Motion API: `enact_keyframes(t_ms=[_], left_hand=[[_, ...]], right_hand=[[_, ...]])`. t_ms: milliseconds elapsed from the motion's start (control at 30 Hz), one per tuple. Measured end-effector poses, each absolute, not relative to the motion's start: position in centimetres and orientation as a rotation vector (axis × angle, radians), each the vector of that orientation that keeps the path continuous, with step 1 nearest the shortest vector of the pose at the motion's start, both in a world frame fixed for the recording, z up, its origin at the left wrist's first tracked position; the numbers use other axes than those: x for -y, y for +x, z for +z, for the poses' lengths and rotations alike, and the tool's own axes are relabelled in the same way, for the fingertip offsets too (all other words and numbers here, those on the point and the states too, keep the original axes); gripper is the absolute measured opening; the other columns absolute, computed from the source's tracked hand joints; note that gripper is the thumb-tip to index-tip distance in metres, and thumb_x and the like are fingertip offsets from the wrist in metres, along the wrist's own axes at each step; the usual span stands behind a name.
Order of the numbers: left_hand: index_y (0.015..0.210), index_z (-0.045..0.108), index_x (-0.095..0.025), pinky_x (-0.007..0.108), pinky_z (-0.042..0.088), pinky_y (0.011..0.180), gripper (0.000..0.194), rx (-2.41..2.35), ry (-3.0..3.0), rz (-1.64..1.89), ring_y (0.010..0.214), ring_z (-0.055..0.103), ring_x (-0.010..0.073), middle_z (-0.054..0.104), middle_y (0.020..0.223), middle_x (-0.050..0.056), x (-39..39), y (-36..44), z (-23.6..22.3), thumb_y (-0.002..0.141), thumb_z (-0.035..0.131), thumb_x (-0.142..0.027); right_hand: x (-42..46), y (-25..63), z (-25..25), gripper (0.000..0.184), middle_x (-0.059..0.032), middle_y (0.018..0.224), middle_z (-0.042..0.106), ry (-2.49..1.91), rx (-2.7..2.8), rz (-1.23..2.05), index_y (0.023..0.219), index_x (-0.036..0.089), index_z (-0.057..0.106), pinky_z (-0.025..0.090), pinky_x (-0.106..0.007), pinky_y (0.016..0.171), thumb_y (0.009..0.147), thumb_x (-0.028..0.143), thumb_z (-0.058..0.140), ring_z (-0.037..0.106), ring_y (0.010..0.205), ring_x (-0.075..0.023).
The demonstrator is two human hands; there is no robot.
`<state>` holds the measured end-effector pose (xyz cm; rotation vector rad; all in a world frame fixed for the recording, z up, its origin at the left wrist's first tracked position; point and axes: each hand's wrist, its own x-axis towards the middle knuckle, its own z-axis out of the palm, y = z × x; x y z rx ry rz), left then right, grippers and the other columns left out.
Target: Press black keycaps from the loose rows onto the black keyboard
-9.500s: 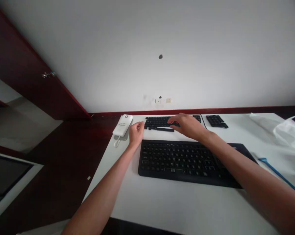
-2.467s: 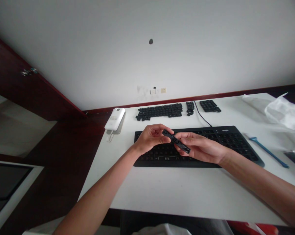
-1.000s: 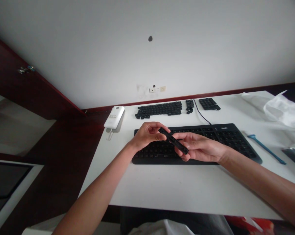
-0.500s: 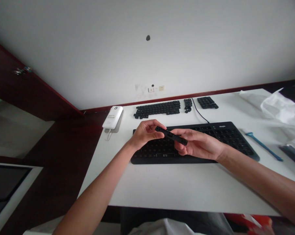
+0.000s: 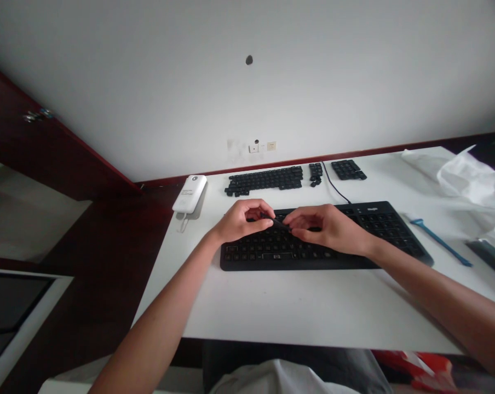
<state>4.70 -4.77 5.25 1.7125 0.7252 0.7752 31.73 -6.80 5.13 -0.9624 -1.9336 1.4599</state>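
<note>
A long, narrow black space bar keycap [image 5: 280,224] is held between both hands above the keyboard. Pinching its left end are the thumb and fingers of my left hand [image 5: 242,221]. My right hand [image 5: 333,229] grips the other end with thumb and fingertips, which hide much of it. Beneath them lies the black keyboard [image 5: 268,264], its keycaps off and the bare key sockets showing. A small HP label [image 5: 277,256] shows in the long slot at its lower edge.
Loose black keycaps [image 5: 268,179] stand in rows behind the keyboard, with a smaller group [image 5: 315,173] and a number-pad group [image 5: 347,170]. A white power bank [image 5: 189,195] is at left. At right are a blue tool [image 5: 441,241], a dark object [image 5: 488,256] and white plastic [image 5: 473,180].
My right hand has turned over, from palm up to knuckles up. The space bar keycap has tipped so its hollow underside no longer faces me.
</note>
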Motion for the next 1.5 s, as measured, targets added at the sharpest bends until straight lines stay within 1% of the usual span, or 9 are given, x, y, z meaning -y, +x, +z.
enact_keyframes(t_ms=[67,167,300,400,500,667,867,1167,1500], left_hand=[[0.096,0.074,-0.016,0.028,0.053,0.082,0.024,-0.753,1.761,0.674,0.088,0.067,0.0147,0.074,0.098,0.006,4.7,4.1,5.7,0.085,0.081,-0.035],[0.097,0.075,-0.017,0.029,0.052,0.077,0.022,-0.857,1.896,0.57,0.082,0.067,0.015,0.075,0.095,0.006,5.4,3.8,6.9,0.087,0.078,-0.036],[0.1,0.077,-0.021,0.031,0.051,0.078,0.012,-1.033,2.178,0.539,0.086,0.067,0.0174,0.077,0.098,0.004,8.4,4.3,8.0,0.088,0.075,-0.024],[0.101,0.077,-0.023,0.035,0.052,0.088,0.013,-1.11,2.279,0.579,0.094,0.068,0.0199,0.078,0.099,0.002,10.9,4.6,7.4,0.089,0.076,-0.02],[0.103,0.078,-0.023,0.039,0.052,0.096,0.012,-1.154,2.326,0.666,0.1,0.067,0.0211,0.079,0.099,0.002,12.8,4.6,5.9,0.091,0.076,-0.019],[0.103,0.08,-0.023,0.039,0.056,0.09,0.011,-1.206,2.36,0.845,0.1,0.063,0.022,0.081,0.1,0.004,14.3,4.8,4.1,0.094,0.074,-0.024],[0.106,0.081,-0.023,0.037,0.057,0.087,0.014,-1.193,2.392,0.944,0.098,0.061,0.0201,0.08,0.103,0.004,15.0,5.0,3.0,0.092,0.076,-0.02],[0.104,0.08,-0.023,0.033,0.057,0.083,0.013,-1.212,2.433,1.019,0.095,0.062,0.0165,0.075,0.097,0.003,15.1,5.1,2.3,0.091,0.077,-0.019],[0.108,0.078,-0.022,0.033,0.059,0.085,0.017,-1.287,2.474,1.012,0.095,0.062,0.0168,0.072,0.099,0.004,15.8,5.5,2.1,0.093,0.074,-0.016]], right_hand=[[7.2,31.5,5.2,0.029,-0.0049,0.088,0.077,-0.964,2.078,1.278,0.113,0.018,0.077,0.058,-0.032,0.077,0.09,0.036,0.075,0.071,0.079,-0.0186],[7.6,31.4,5.5,0.029,-0.0043,0.086,0.076,-0.934,2.237,1.073,0.114,0.018,0.078,0.057,-0.03,0.07,0.088,0.031,0.075,0.069,0.074,-0.018],[7.7,31.7,5.9,0.028,-0.0061,0.091,0.076,-0.859,2.338,0.933,0.113,0.02,0.078,0.055,-0.03,0.068,0.087,0.028,0.075,0.068,0.076,-0.0192],[8.1,31.7,6.1,0.025,-0.008,0.101,0.076,-0.736,2.427,0.95,0.113,0.023,0.079,0.054,-0.032,0.072,0.089,0.024,0.072,0.069,0.083,-0.0212],[8.7,31.6,6.2,0.025,-0.008,0.105,0.076,-0.675,2.502,0.994,0.115,0.024,0.078,0.053,-0.032,0.072,0.092,0.022,0.068,0.07,0.086,-0.0215],[8.7,31.4,6.1,0.023,-0.0083,0.106,0.074,-0.676,2.595,0.997,0.114,0.022,0.078,0.052,-0.033,0.077,0.095,0.019,0.066,0.07,0.09,-0.0221],[8.4,31.5,5.9,0.021,-0.0079,0.106,0.072,-0.685,2.67,0.99,0.113,0.021,0.077,0.051,-0.032,0.079,0.096,0.017,0.066,0.069,0.091,-0.021],[8.7,31.3,6.3,0.023,-0.0062,0.107,0.071,-0.76,2.712,0.959,0.115,0.021,0.075,0.051,-0.031,0.079,0.096,0.014,0.064,0.068,0.091,-0.019],[9.1,31.4,5.9,0.022,-0.0063,0.107,0.07,-0.799,2.732,0.917,0.117,0.021,0.074,0.052,-0.032,0.08,0.098,0.014,0.064,0.069,0.092,-0.0198]])
